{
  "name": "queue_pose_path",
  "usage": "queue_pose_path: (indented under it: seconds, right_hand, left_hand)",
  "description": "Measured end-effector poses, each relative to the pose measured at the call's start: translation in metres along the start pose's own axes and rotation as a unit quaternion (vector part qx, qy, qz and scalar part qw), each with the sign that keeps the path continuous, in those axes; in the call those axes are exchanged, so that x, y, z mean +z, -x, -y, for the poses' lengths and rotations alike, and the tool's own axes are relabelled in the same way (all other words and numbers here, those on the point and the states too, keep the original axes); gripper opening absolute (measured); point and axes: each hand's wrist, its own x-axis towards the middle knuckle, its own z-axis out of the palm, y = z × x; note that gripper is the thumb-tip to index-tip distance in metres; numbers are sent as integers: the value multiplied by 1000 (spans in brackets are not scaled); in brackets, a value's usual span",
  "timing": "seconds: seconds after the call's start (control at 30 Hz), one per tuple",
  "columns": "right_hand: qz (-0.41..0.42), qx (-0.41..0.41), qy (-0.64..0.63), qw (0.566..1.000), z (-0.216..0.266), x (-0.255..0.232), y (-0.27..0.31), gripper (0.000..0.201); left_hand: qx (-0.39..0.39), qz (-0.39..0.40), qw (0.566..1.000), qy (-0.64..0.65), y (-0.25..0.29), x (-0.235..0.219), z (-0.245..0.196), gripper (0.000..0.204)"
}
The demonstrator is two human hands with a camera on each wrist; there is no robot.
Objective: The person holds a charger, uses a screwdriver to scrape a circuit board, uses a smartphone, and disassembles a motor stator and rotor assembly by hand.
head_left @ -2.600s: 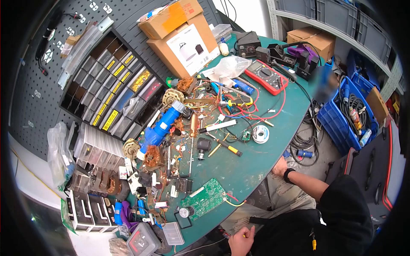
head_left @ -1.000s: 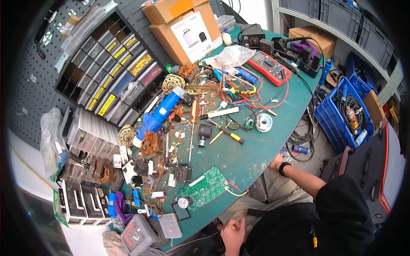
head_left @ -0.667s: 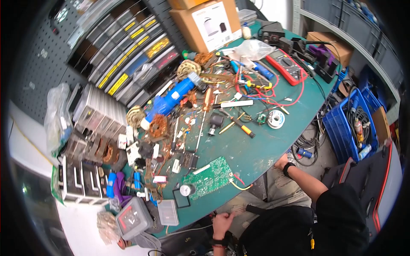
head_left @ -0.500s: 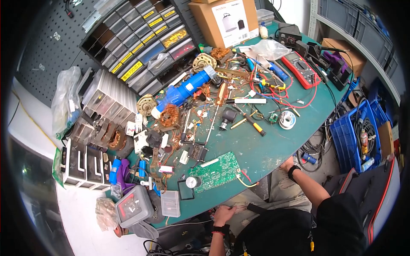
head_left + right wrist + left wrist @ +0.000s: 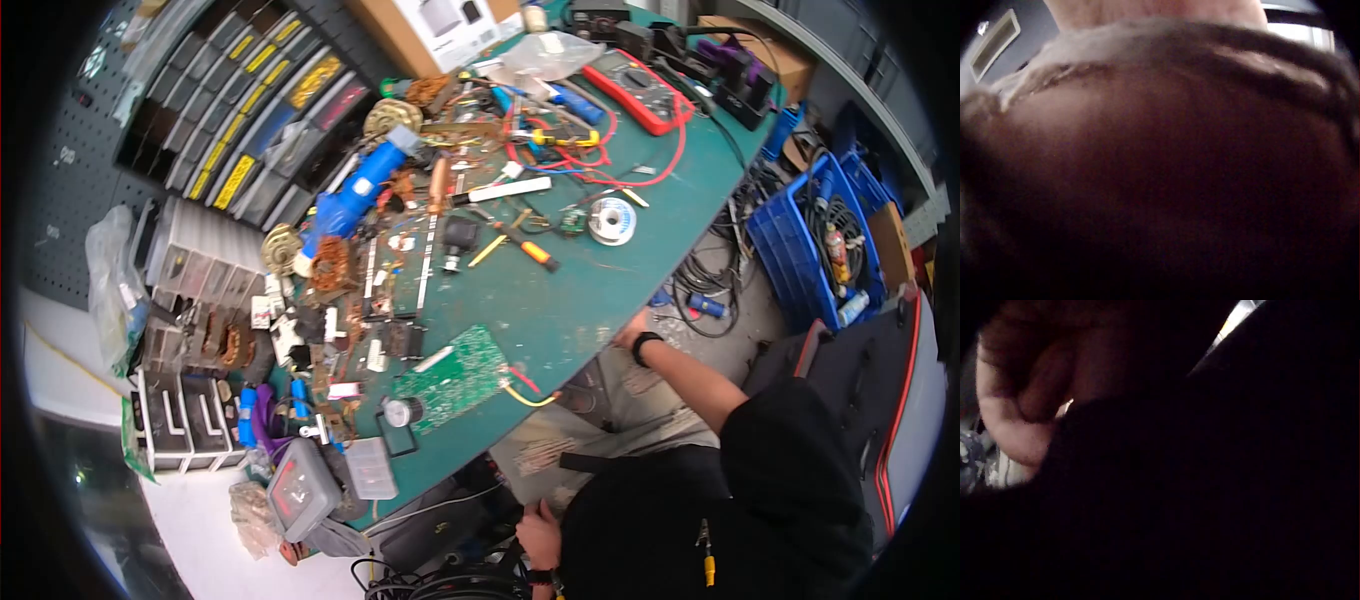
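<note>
My left hand (image 5: 540, 537) is low beside the black clothing, below the table's front edge. In the left wrist view its bent fingers (image 5: 1013, 428) show next to dark cloth that hides most of the picture; I cannot tell whether they hold anything. My right hand (image 5: 633, 328) rests by the leg in torn light trousers at the table's right edge, its fingertips partly hidden. Frayed cloth (image 5: 1116, 47) fills much of the right wrist view. The nearest thing on the table to the left hand is a green circuit board (image 5: 465, 375) with red and yellow wires.
Cluttered parts cover the green table (image 5: 560, 310). On it are a red multimeter (image 5: 640, 90), a solder spool (image 5: 612, 221), a yellow-handled hammer (image 5: 535, 253) and a blue plug connector (image 5: 355, 200). A blue crate (image 5: 790, 270) of cables and a dark case (image 5: 840, 400) stand right.
The left hand has drawn down and back from in front of the lap to beside the clothing. The right hand stays by the leg. The head view has shifted and turned.
</note>
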Motion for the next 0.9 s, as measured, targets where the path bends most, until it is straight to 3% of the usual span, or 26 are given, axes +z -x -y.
queue_pose_path:
  seconds: [0.03, 0.07, 0.1, 0.13, 0.2, 0.27, 0.33, 0.4, 0.53, 0.6, 0.7, 0.8, 0.9]
  right_hand:
    - [-10, -34, 41, 999, 8, 7, 1, 57]
    - [-7, -92, -37, 995, -47, 30, -10, 57]
    - [-28, -89, 94, 991, -13, 26, 0, 59]
    - [105, 32, 461, 880, 110, -4, 32, 62]
    - [22, -21, 504, 863, 74, 10, 25, 65]
    - [53, 6, 495, 867, 112, -5, 33, 70]
    - [86, 33, 482, 871, 171, -26, 54, 76]
    - [66, 114, 384, 914, 218, -43, 68, 87]
    - [43, 123, 372, 919, 221, -50, 71, 95]
    - [42, 128, 365, 921, 227, -54, 75, 97]
    - [36, 134, 356, 924, 230, -53, 79, 99]
    - [28, 133, 360, 923, 230, -52, 83, 100]
    - [40, 121, 345, 930, 233, -53, 89, 99]
  left_hand:
    - [-30, 34, 998, -36, 8, 6, 8, 32]
    - [-22, 39, 998, -35, 15, 11, 19, 32]
    - [6, 100, 995, -15, 21, 14, 31, 34]
    - [33, 158, 987, 5, 22, 16, 38, 35]
    - [43, 197, 979, 4, 21, 6, 39, 36]
    - [72, 220, 972, -31, 18, 10, 37, 39]
    - [131, 209, 953, -175, 15, 12, 20, 49]
    - [161, 154, 951, -212, 15, 37, 21, 55]
    - [166, 70, 955, -234, 16, 45, 10, 55]
    - [147, 98, 976, -130, 11, 44, 3, 53]
    - [148, 146, 974, -87, 21, 14, -26, 44]
    - [127, 113, 977, -129, 48, 12, -4, 40]
    - [136, 127, 969, -162, 55, 6, 1, 37]
